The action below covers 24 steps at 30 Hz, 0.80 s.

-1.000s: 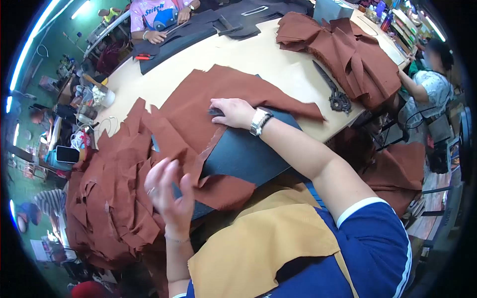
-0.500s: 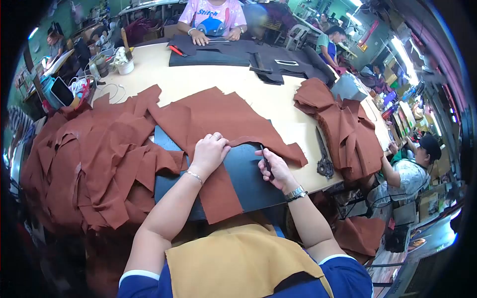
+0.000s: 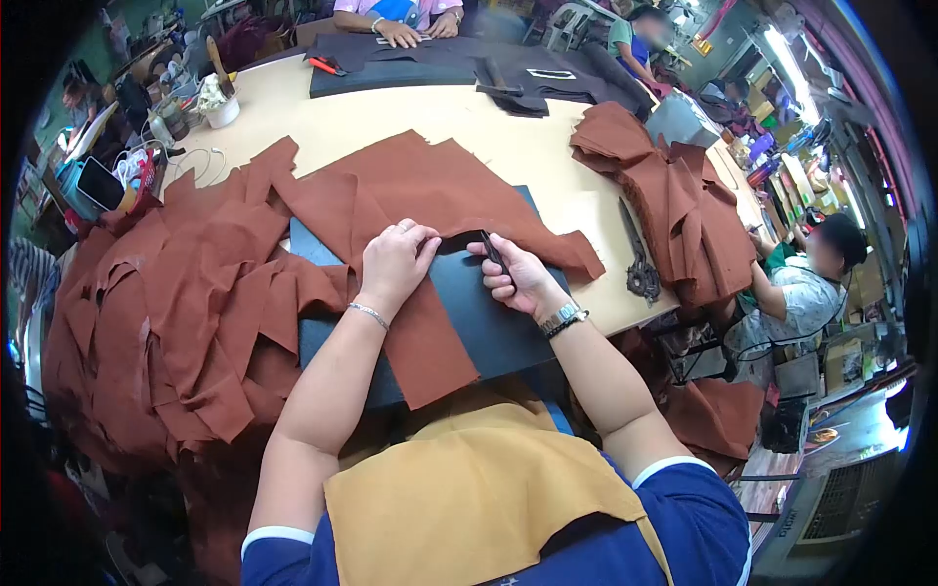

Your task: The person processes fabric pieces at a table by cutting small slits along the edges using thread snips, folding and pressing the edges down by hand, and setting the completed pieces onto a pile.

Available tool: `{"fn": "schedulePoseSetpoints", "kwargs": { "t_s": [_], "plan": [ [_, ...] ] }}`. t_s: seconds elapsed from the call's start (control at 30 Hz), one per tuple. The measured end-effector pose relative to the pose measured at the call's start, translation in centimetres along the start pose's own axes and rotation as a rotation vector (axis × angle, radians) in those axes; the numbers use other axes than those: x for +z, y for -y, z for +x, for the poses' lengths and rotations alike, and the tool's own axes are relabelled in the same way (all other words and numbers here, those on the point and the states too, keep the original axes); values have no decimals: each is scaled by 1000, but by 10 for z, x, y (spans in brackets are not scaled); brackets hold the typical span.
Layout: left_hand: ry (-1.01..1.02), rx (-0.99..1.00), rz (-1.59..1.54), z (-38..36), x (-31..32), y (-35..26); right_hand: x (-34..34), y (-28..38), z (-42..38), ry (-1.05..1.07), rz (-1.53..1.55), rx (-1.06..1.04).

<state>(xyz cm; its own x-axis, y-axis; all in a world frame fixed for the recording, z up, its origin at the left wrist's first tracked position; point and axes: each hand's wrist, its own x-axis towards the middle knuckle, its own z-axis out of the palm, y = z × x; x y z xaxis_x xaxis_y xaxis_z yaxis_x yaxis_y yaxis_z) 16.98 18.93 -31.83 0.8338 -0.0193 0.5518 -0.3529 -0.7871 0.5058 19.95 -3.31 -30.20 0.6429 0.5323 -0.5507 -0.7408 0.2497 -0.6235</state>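
Rust-brown fabric (image 3: 430, 190) lies across a dark board (image 3: 489, 317) in front of me, one strip hanging towards the table's near edge. My left hand (image 3: 396, 262) pinches the fabric's near edge between thumb and fingers. My right hand (image 3: 520, 278), just to the right, is wrapped round a small dark tool (image 3: 494, 254) whose tip points up at the fabric edge. What kind of tool it is cannot be made out. A raised, curved fold of the edge runs between the two hands.
Piled brown fabric (image 3: 176, 313) fills the left side; a stack (image 3: 674, 215) lies right. Large dark scissors (image 3: 637, 254) rest beside that stack. Across the table (image 3: 342, 117) a co-worker's hands (image 3: 405, 32) touch dark fabric (image 3: 401, 59). Another person (image 3: 821, 273) is at the right.
The view has shifted, so the table sits higher in the picture. My right hand has come closer to my left hand along the fabric edge, the dark tool still in it.
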Motion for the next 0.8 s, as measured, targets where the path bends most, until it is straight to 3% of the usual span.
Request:
{"fn": "schedulePoseSetpoints", "kwargs": {
  "t_s": [0.3, 0.5, 0.8],
  "plan": [
    [-6, 15, 6, -1, 1, 2, -3, -4, 6, -48, 1, -94],
    [18, -30, 9, -1, 4, 2, -3, 0, 3, 15, 39, 14],
    [17, -27, 31, -2, 3, 2, 1, -3, 5, -18, -55, -49]
  ]
}}
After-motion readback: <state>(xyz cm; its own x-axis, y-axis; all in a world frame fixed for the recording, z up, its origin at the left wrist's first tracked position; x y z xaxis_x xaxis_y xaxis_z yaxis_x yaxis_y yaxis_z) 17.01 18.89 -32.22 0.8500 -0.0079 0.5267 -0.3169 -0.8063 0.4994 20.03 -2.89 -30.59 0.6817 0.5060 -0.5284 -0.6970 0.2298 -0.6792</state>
